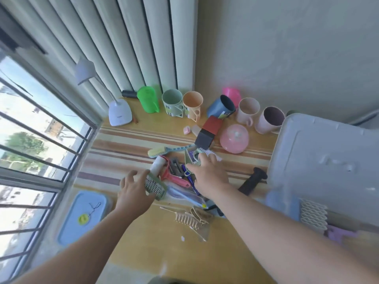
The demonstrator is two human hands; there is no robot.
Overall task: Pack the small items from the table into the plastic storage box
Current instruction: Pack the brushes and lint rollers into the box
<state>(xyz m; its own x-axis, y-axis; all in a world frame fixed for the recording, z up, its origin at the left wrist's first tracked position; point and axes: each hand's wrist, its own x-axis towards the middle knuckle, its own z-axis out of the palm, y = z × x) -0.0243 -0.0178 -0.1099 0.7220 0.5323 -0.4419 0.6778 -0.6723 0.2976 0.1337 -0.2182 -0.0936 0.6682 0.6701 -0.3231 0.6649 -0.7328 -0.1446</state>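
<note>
Beside the window, our striped table carries a heap of small items. Our left hand spreads unclenched at a slotted grater; our right hand reaches in (grip hidden). We see the storage box at right.

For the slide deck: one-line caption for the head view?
Both bare hands, left hand and right hand, reach into a clutter pile beside the translucent plastic storage box.

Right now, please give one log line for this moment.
left hand: open, at grater | right hand: open, over pile | box: lid on
</note>
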